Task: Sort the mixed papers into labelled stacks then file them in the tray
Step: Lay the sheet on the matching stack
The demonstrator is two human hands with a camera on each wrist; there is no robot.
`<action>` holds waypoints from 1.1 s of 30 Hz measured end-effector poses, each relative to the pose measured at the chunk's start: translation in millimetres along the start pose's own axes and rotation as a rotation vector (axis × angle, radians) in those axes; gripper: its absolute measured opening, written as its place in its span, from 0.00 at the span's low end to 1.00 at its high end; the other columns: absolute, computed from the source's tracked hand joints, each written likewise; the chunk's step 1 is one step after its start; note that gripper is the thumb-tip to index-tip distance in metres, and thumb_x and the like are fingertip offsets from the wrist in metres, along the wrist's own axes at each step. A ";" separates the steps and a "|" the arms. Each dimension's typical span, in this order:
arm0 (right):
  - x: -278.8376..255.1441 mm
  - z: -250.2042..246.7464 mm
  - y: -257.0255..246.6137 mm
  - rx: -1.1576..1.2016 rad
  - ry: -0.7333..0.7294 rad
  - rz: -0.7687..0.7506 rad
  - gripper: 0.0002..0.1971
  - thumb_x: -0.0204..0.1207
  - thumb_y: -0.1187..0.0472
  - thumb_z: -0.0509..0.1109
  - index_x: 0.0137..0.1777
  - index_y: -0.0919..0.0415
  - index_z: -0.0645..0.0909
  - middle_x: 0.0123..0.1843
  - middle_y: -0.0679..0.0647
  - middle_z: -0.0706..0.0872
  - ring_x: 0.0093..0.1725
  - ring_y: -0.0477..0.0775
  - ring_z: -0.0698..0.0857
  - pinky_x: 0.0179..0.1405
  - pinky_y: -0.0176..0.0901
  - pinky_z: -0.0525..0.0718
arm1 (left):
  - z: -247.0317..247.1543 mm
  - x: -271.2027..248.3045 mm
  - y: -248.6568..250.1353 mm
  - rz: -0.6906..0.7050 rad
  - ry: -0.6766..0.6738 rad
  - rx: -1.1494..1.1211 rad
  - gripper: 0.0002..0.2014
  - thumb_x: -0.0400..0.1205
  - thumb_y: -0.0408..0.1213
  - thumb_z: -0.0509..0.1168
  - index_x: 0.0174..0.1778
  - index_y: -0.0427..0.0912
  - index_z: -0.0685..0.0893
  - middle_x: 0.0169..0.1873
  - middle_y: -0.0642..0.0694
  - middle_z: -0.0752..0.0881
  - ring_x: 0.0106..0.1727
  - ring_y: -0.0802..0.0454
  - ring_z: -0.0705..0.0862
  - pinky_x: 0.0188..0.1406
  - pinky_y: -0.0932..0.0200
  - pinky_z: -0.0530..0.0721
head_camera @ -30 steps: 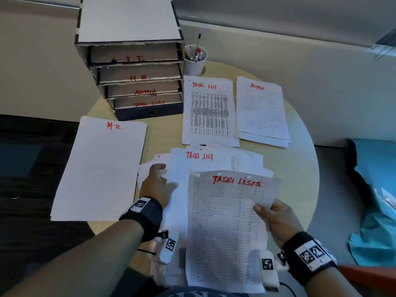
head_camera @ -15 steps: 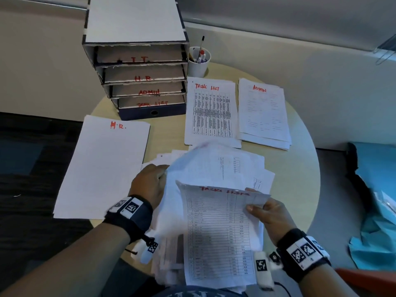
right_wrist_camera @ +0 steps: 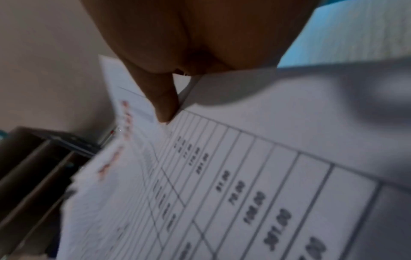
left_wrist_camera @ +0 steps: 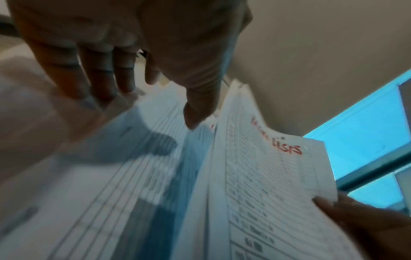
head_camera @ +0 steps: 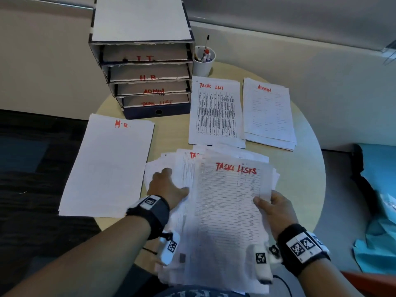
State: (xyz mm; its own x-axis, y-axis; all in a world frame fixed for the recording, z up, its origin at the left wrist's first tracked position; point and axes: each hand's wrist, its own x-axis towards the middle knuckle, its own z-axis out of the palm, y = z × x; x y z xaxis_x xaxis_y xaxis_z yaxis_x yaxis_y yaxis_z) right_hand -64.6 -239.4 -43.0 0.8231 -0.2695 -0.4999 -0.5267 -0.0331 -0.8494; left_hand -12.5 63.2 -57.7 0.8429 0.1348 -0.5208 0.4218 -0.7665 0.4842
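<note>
A loose mixed pile of papers (head_camera: 182, 174) lies at the near edge of the round table (head_camera: 300, 179). My right hand (head_camera: 273, 205) pinches the right edge of a sheet headed "TASK LISTS" (head_camera: 229, 200) lying over the pile; the thumb (right_wrist_camera: 165, 105) sits on top. My left hand (head_camera: 169, 187) lies on the pile's left part with straight fingers (left_wrist_camera: 100, 75). Sorted stacks lie beyond: H.R. (head_camera: 107, 166) on the left, TASK LIST (head_camera: 216, 112) in the middle, ADMIN (head_camera: 269, 113) on the right. The labelled tray unit (head_camera: 145, 71) stands at the back.
A white cup of pens (head_camera: 203, 61) stands just right of the tray unit. The H.R. stack overhangs the table's left edge above dark floor. Teal material (head_camera: 377, 211) lies off the table to the right. A wall runs close behind the table.
The sheet in my right hand was lifted and tilted half a second ago and now lies flatter over the pile. My left hand went from curled at the pile's sheets to flat on them.
</note>
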 end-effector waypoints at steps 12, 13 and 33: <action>-8.6 -17.8 -3.2 -0.154 0.010 -0.002 0.18 0.76 0.75 0.72 0.62 0.57 0.86 0.56 0.57 0.92 0.52 0.54 0.92 0.57 0.55 0.88 | 8.8 10.9 -15.5 0.041 0.112 -0.265 0.16 0.72 0.38 0.79 0.34 0.45 0.75 0.28 0.53 0.78 0.32 0.51 0.76 0.34 0.58 0.78; -10.7 -19.3 -4.5 -0.119 -0.032 0.005 0.16 0.76 0.76 0.71 0.58 0.60 0.88 0.55 0.58 0.93 0.52 0.57 0.92 0.56 0.56 0.88 | 6.0 10.3 -18.5 0.073 0.125 -0.275 0.16 0.72 0.37 0.78 0.31 0.45 0.74 0.26 0.53 0.77 0.30 0.52 0.74 0.31 0.60 0.74; 0.9 4.4 4.2 -0.590 0.095 -0.023 0.08 0.76 0.63 0.75 0.51 0.50 0.84 0.47 0.45 0.89 0.46 0.50 0.87 0.44 0.36 0.80 | -4.9 11.4 -11.0 0.039 0.064 -0.198 0.21 0.73 0.42 0.78 0.35 0.47 0.68 0.30 0.52 0.73 0.33 0.50 0.72 0.29 0.59 0.69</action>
State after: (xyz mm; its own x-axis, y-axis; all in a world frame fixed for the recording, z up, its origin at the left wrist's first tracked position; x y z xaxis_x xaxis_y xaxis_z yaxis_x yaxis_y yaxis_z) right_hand -65.2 -235.6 -47.7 0.8271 -0.3468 -0.4423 -0.5608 -0.5615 -0.6085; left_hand -5.9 76.2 -65.6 0.8765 0.1519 -0.4567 0.4408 -0.6346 0.6348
